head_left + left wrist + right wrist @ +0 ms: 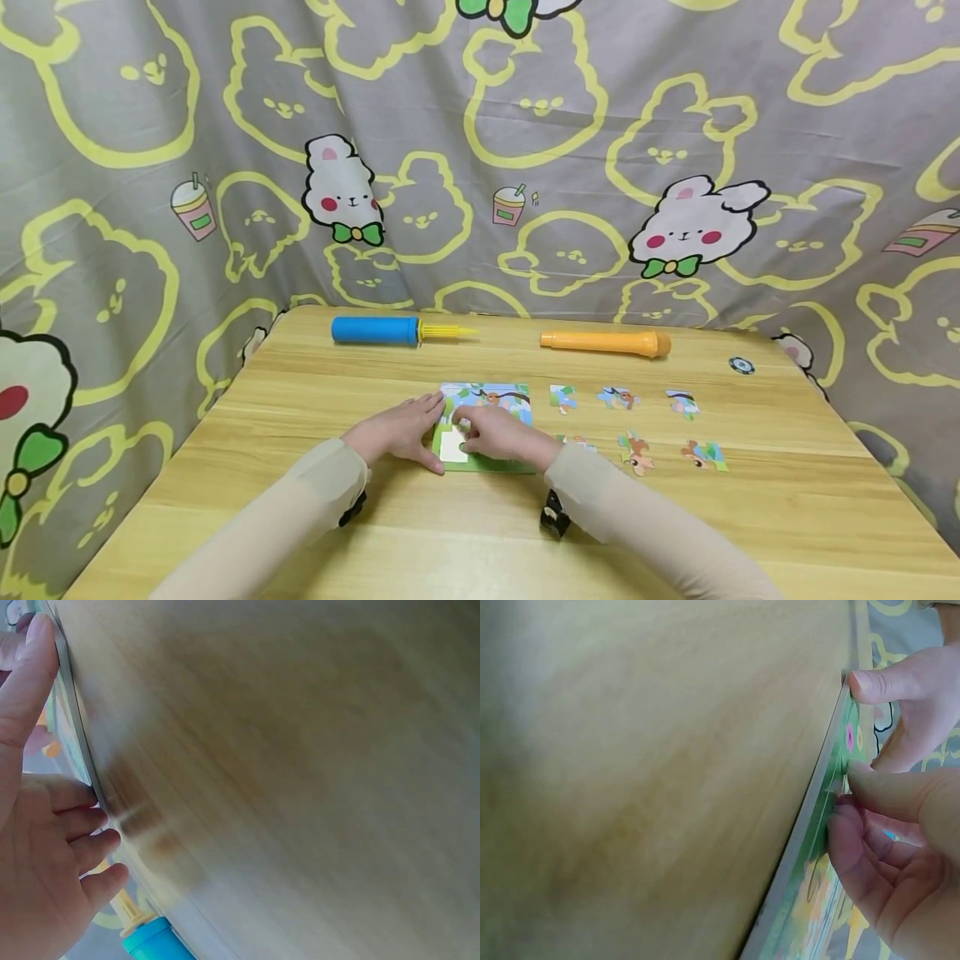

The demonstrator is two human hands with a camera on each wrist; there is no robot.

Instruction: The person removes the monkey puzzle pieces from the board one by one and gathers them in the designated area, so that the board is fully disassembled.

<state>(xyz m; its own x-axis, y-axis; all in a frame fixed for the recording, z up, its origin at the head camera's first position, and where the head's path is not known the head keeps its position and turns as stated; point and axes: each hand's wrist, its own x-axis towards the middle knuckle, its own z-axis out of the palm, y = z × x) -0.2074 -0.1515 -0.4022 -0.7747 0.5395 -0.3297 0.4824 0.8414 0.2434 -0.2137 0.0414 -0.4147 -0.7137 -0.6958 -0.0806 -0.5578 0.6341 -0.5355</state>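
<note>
A flat jigsaw puzzle board [487, 467] with a green border lies on the table, partly filled with picture pieces; a white bare patch [453, 447] shows at its lower left. My left hand [401, 429] rests along the board's left edge, thumb at the near corner and fingers spread. Over the board, my right hand [498, 433] bends its thumb and fingers together and pinches a small puzzle piece [462, 427], mostly hidden by the fingers. In the right wrist view the right thumb [889, 791] and fingertips touch down close to the board's surface.
Several loose puzzle pieces [636, 452] lie in two rows right of the board. Behind stand a blue pump [375, 330] with a yellow nozzle and an orange toy microphone [603, 342], both lying flat. A round chip [742, 365] sits far right. A patterned curtain [480, 250] borders the table.
</note>
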